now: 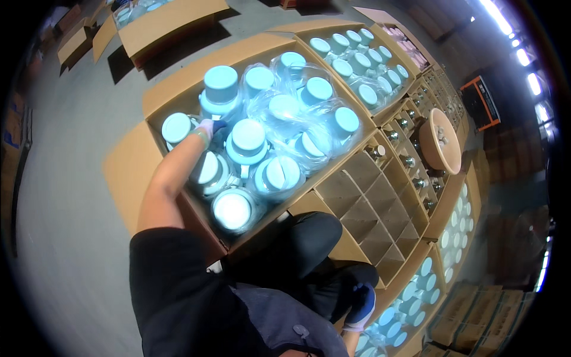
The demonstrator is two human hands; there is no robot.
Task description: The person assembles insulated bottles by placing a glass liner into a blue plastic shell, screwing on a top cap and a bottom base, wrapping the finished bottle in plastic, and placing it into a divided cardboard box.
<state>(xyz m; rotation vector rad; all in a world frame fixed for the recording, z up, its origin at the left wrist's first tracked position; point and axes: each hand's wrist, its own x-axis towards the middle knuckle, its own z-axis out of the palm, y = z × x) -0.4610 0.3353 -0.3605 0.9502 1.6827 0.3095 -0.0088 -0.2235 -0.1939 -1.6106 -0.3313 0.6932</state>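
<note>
My left hand, in a white and blue glove, reaches into an open carton of light-blue-lidded jugs. Its fingers are curled at a jug that stands higher than those around it, seemingly at its handle; the jug partly hides the grip. To the left of the hand is another jug, and to its right one with a wide collar. Clear plastic wrap covers several jugs. My right hand, in a blue-palmed glove, is low beside my knee, its fingers not distinct against the dark trousers.
Right of the carton lies a box with cardboard dividers, with glass jars along its far side. A pinkish basin rests on them. More cartons of blue-lidded jugs stand beyond and at lower right. Stacked cartons fill the lower right corner.
</note>
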